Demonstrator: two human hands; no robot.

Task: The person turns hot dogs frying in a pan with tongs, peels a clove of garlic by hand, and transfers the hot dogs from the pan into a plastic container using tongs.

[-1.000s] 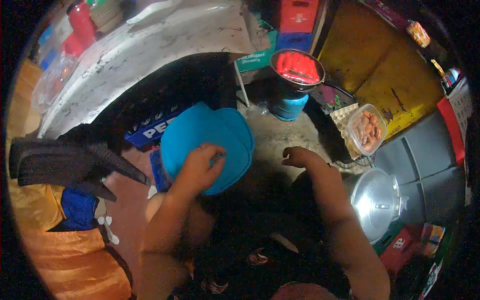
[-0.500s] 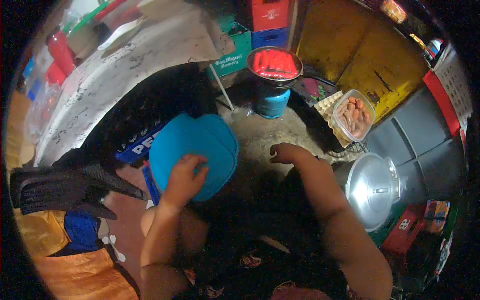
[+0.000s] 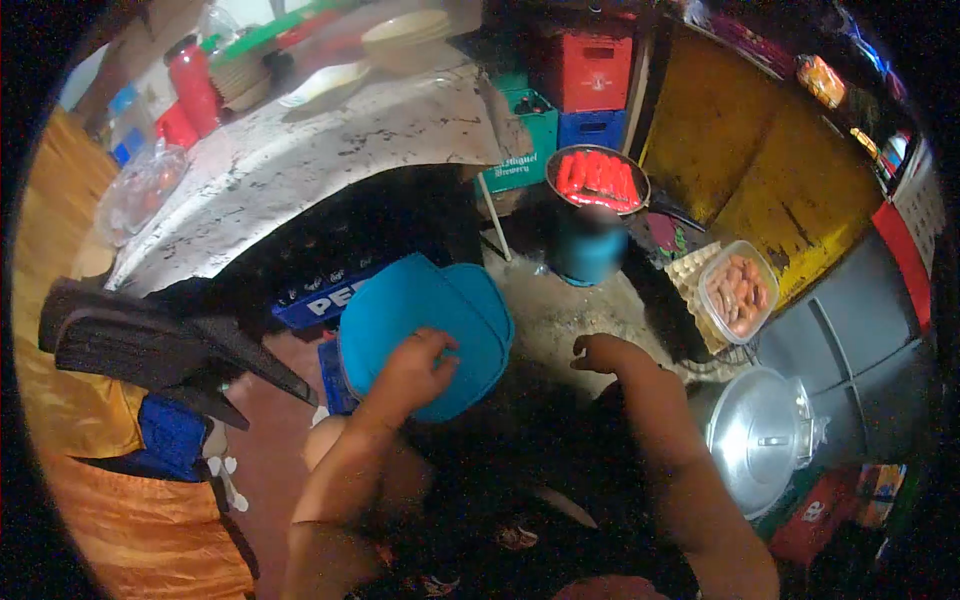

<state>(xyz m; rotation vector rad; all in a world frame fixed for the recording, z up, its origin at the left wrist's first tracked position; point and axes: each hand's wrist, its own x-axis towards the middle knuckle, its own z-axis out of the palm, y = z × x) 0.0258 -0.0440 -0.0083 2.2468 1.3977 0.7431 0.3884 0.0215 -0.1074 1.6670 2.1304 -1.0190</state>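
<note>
Head view: the person's left hand (image 3: 415, 365) is over a flat blue plastic panel (image 3: 400, 310), fingers loosely bent and thumb a little apart; whether it touches the panel, I cannot tell. The right hand (image 3: 600, 352) hangs above the pale floor (image 3: 560, 310), half open with curled fingers and a narrow gap at the thumb. Beyond it, bright red sausages (image 3: 598, 178) lie side by side in a round pan (image 3: 643, 202) above a blurred blue canister (image 3: 588, 255). To the right, a clear tub (image 3: 706, 300) of paler sausages sits on an egg tray (image 3: 690, 285), near a lidded silver pot (image 3: 750, 460).
</note>
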